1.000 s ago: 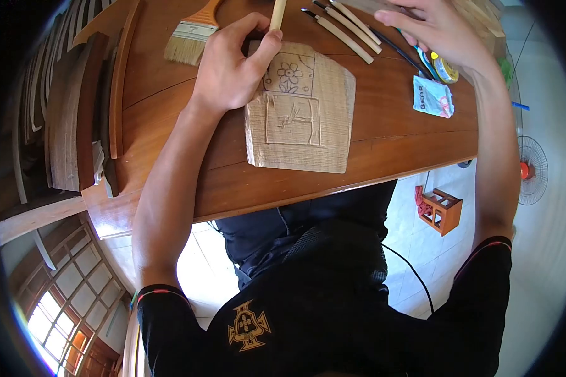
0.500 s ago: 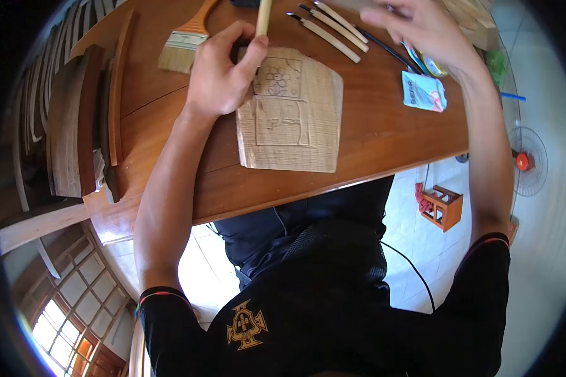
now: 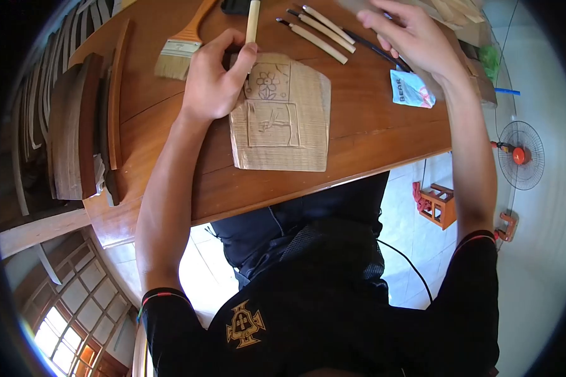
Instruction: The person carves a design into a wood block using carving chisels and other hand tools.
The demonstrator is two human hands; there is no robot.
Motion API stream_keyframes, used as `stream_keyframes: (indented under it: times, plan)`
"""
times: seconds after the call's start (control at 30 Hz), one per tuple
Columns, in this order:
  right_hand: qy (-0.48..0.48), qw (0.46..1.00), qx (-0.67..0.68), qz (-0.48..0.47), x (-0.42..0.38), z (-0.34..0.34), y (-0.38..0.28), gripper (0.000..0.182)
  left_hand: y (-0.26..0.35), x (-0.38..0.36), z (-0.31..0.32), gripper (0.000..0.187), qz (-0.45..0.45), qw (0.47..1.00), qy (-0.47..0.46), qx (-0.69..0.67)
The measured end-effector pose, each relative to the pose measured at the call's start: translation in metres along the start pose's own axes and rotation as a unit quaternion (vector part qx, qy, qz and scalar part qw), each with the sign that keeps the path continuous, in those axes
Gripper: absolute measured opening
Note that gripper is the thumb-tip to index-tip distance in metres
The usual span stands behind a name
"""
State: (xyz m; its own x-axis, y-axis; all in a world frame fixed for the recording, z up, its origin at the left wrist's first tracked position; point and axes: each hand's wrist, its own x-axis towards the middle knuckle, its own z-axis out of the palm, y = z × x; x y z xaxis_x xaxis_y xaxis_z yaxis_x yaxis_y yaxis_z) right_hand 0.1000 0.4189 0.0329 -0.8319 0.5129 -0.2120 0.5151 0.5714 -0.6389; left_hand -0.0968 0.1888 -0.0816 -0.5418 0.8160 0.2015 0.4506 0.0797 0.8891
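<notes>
My left hand [image 3: 214,78] is closed round a carving chisel with a pale wooden handle [image 3: 253,24], held nearly upright. Its tip, mostly behind my fingers, is at the upper left edge of a wooden board [image 3: 308,129]. That board bears a pencilled flower in an upper frame and carved lines in a lower frame. Up at the right, my right hand [image 3: 412,38] is raised above the table with curled fingers. A blurred greyish thing [image 3: 353,5] shows by its fingertips at the frame's top edge; its kind I cannot make out. Several carving chisels [image 3: 321,41] lie between my hands.
A wide paintbrush [image 3: 179,53] lies left of my left hand on the wooden table [image 3: 383,138]. A light blue packet [image 3: 412,89] is under my right forearm. Wooden planks [image 3: 75,125] stand along the left side. A fan [image 3: 519,155] and small stool [image 3: 439,204] are beyond the right edge.
The view has shifted slightly, so the board and chisels appear a little further left. My left hand keeps its grip on the chisel. My right hand stays raised, now less blurred.
</notes>
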Motion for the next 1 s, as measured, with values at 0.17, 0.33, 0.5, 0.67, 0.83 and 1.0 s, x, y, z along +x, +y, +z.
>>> stream_keyframes:
  times: [0.17, 0.33, 0.5, 0.67, 0.83, 1.0]
  plan:
    - [0.104, 0.992, 0.074, 0.005, -0.018, 0.030, 0.032, 0.054, -0.002, -0.001, -0.003, 0.022, 0.008, 1.000, -0.013, -0.006]
    - [0.158, 0.986, 0.051, -0.009, -0.063, 0.060, 0.053, 0.052, 0.000, -0.006, -0.002, 0.016, 0.073, 0.997, 0.013, -0.035]
    - [0.240, 0.969, -0.042, -0.032, -0.101, 0.069, 0.071, 0.045, 0.026, -0.010, -0.025, 0.013, 0.281, 0.949, -0.008, 0.141]
    - [0.263, 0.957, -0.118, -0.030, -0.116, 0.084, 0.071, 0.042, 0.046, -0.033, -0.040, 0.012, 0.136, 0.987, 0.054, -0.060]
    - [0.284, 0.940, -0.172, -0.081, -0.113, 0.097, 0.072, 0.040, 0.032, -0.045, -0.046, 0.014, 0.147, 0.985, -0.014, 0.084]
    - [0.289, 0.934, -0.182, -0.100, -0.117, 0.096, 0.070, 0.040, 0.056, -0.052, -0.035, 0.028, 0.143, 0.952, -0.043, 0.267]
